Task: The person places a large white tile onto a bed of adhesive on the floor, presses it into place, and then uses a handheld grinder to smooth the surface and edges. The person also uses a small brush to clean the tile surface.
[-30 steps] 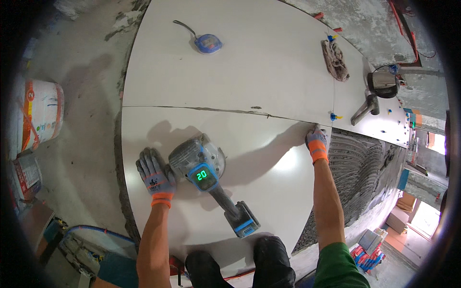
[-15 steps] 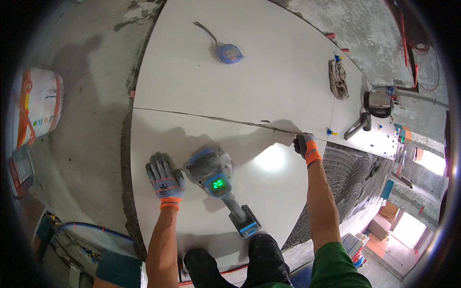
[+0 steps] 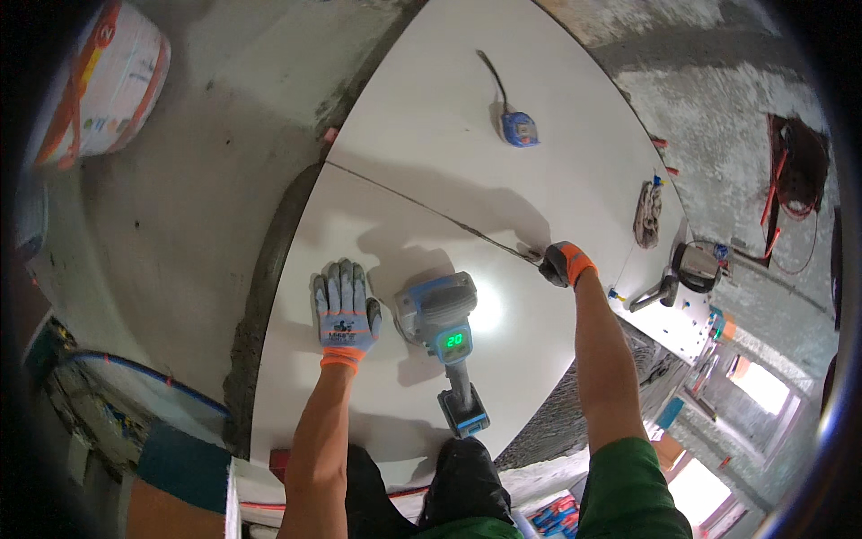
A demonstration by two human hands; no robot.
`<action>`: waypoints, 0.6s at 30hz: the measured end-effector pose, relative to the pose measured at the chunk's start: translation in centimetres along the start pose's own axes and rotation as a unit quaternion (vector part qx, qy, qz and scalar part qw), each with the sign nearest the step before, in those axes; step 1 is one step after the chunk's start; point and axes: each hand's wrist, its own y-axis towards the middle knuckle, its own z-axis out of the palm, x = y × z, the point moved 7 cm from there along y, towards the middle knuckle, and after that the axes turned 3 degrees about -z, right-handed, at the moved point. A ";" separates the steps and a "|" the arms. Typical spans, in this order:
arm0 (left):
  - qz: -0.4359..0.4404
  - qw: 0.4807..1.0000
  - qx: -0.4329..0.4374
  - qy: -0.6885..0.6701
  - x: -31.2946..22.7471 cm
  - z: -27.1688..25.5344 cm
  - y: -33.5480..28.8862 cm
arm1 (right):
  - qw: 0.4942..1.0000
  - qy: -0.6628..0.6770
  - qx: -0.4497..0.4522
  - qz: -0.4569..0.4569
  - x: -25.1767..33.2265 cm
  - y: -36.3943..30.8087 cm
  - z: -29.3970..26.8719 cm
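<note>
My left hand, in a grey and orange glove, lies flat on the near pale tile, fingers straight. Right beside it a cordless tile vibrator with a lit green display rests on the same tile. My right hand, gloved too, is closed at the joint between the near tile and the far tile. Whatever its fingers may hold is hidden. Grey mortar shows along this joint. A blue tape measure lies on the far tile.
A dirty cloth or glove and a dark handled tool lie at the right. Ridged mortar borders the near tile. A white and orange bucket stands far left on the concrete floor.
My view has turned, so the tiles appear rotated. My right hand has shifted a little leftward along the joint, still closed. My left hand stays flat on the tile.
</note>
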 end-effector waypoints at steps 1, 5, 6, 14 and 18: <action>0.000 1.000 -0.004 0.004 0.1 -0.1 -0.1 | 0.992 -0.007 0.055 0.111 -0.6 -0.2 -0.3; 0.004 1.000 0.003 -0.008 0.2 0.1 -0.3 | 0.971 -0.115 0.136 0.160 0.5 -0.5 -0.6; -0.002 1.000 0.002 -0.021 0.4 0.1 -0.3 | 0.961 -0.081 0.145 0.220 -0.3 -0.7 -0.5; -0.007 0.999 -0.008 -0.031 0.5 0.1 -0.5 | 0.980 0.037 0.157 0.115 -2.0 2.1 1.9; -0.009 0.999 -0.002 -0.047 0.5 0.2 -0.5 | 0.970 0.106 0.140 0.168 -0.2 1.9 1.6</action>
